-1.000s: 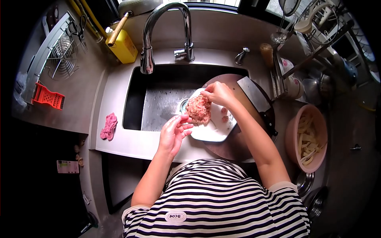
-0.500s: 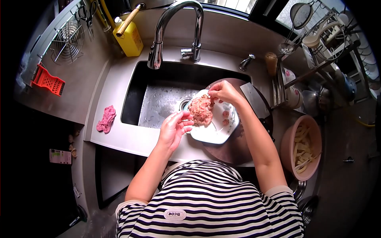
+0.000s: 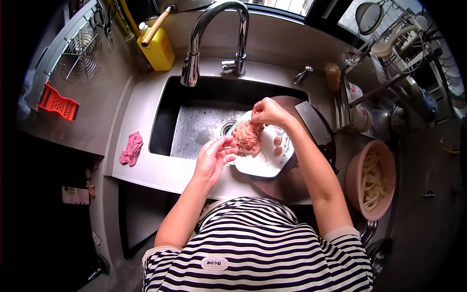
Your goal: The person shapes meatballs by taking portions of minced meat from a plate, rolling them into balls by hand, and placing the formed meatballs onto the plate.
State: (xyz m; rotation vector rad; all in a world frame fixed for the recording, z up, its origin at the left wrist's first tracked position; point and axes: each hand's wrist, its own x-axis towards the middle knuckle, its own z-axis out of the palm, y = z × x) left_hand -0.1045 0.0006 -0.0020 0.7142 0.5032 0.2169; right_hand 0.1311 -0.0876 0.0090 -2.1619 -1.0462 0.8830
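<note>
A mound of minced meat [image 3: 247, 138] lies on the left part of a white plate [image 3: 264, 165] with a blue rim. Two small meatballs [image 3: 278, 146] sit at the plate's right side. My right hand [image 3: 268, 112] pinches at the far edge of the mound, its fingertips closed on a bit of mince. My left hand [image 3: 214, 158] is held palm up at the plate's left side, fingers apart and slightly curled, holding nothing. The plate rests on a round chopping board [image 3: 284, 187], which overlaps the sink's right side.
A cleaver [image 3: 313, 121] lies on the board's right side. The sink [image 3: 194, 124] with its tall faucet [image 3: 242, 44] is behind my left hand. A pink cloth [image 3: 131, 149] lies on the left counter. At right stands a pink bowl [image 3: 354, 180] of pale cut strips, below a dish rack [image 3: 389, 87].
My right hand has shifted slightly left along the mound's far edge, showing more of the plate's right side. My left hand stays in place.
</note>
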